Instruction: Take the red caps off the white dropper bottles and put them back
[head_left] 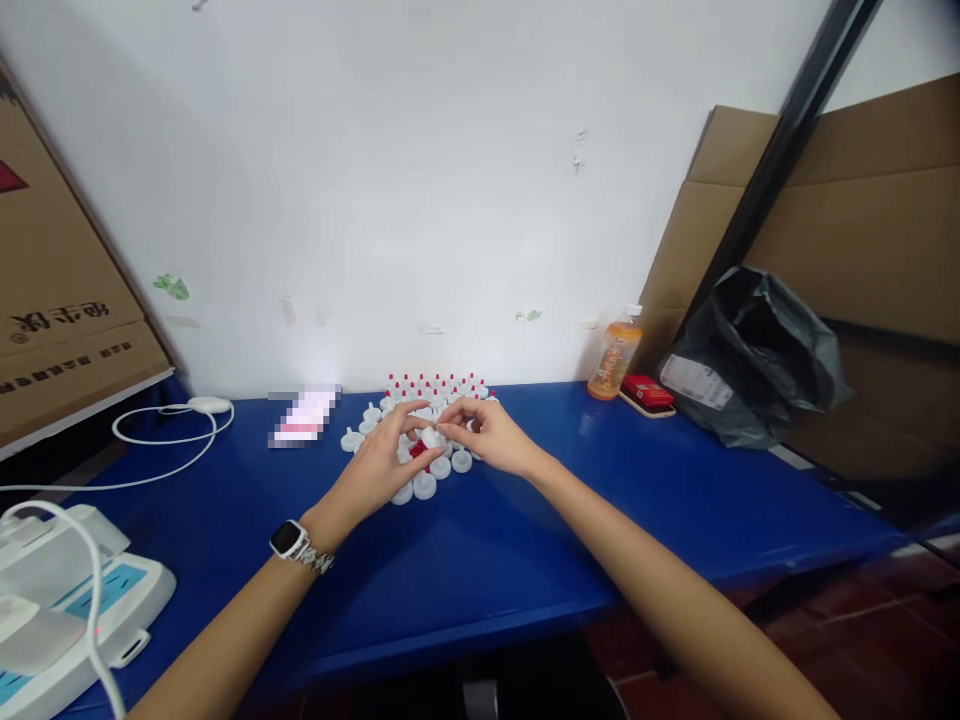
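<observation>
Left hand (381, 455), right hand (496, 435): narrow grip, both on one round white plastic cap (433, 438). Brace left, light fingertips right.

Smooth plastic cap (433, 438); glossy, crinkled plastic bag (761, 375)

Caps (424, 486) on tbl (480, 565), pwr strip (129, 590) front L, bottle (615, 357) back R

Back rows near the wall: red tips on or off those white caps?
On: red tips stand atop the white caps there. For the white piece in the right hand, cannot tell: its top is hidden.
</observation>
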